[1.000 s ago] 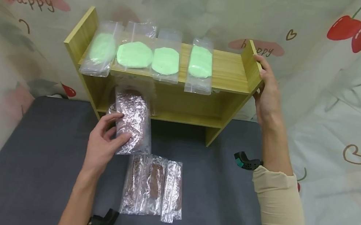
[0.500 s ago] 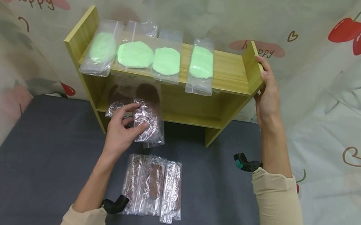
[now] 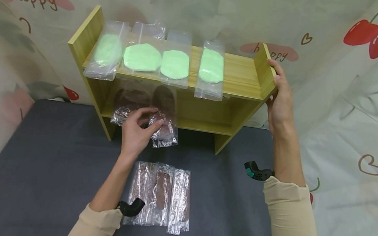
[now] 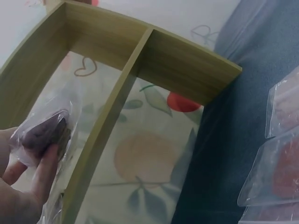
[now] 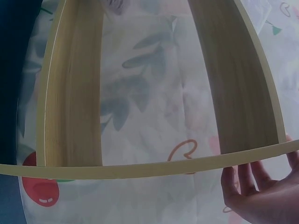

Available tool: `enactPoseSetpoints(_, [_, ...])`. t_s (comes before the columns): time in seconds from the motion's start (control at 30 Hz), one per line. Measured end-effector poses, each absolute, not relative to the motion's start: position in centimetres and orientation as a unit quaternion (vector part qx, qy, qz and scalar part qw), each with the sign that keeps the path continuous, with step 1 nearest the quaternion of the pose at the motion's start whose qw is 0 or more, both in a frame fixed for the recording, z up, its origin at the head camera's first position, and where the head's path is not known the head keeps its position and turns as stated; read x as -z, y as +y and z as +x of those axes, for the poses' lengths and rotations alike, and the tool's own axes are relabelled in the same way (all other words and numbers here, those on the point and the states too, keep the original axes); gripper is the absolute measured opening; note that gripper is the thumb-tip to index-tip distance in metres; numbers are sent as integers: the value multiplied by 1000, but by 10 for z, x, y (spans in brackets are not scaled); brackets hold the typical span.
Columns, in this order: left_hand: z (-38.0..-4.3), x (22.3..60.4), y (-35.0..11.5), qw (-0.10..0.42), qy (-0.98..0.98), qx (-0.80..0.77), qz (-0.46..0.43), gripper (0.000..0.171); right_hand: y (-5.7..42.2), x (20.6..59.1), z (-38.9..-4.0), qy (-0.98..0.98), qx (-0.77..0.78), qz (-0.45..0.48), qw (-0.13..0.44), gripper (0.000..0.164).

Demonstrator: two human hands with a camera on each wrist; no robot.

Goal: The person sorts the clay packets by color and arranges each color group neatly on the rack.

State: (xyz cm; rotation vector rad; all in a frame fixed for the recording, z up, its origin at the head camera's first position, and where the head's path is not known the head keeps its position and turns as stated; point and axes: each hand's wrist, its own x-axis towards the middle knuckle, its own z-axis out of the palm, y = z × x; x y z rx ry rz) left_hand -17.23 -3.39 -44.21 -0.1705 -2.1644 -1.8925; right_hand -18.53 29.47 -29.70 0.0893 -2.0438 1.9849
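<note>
My left hand (image 3: 135, 135) pinches a clear zip bag with a flat brown piece inside (image 3: 166, 129), between thumb and fingers. The bag's top reaches into the lower tier of a small wooden shelf (image 3: 238, 75), and its bottom end hangs over that tier's front edge. In the left wrist view the brown filling (image 4: 44, 133) bulges by my fingertips. Just left of it, another brown-filled bag (image 3: 130, 94) sits on the same tier, partly behind my hand. My right hand (image 3: 282, 99) holds the shelf's right side panel (image 3: 264, 70) near the top.
On the upper tier lie several clear bags with pale green slabs, one of them a green bag (image 3: 211, 66) at the right. Three brown bags (image 3: 162, 192) lie side by side on the dark grey tabletop (image 3: 47, 180). A printed curtain (image 3: 200, 11) hangs behind.
My left hand has carried the brown bag rightward and farther into the lower tier, uncovering the other bag on its left. The right hand keeps its hold on the side panel.
</note>
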Motion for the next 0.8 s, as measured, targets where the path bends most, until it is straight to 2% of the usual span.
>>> enactPoseSetpoints(0.23, [-177, 442, -29, 107, -745, 656, -49, 43, 295, 297, -185, -710, -688, 31, 145, 46])
enactPoseSetpoints(0.57, [-181, 440, -32, 49, -789, 606, -86, 80, 294, 297, -186, -708, -690, 32, 149, 46])
enactPoseSetpoints(0.67, [-182, 441, -30, 69, -808, 578, -93, 80, 294, 298, -186, -708, -690, 31, 149, 46])
enactPoseSetpoints(0.8, [-185, 445, -27, 132, -834, 527, -93, 77, 294, 298, -186, -709, -689, 32, 151, 45])
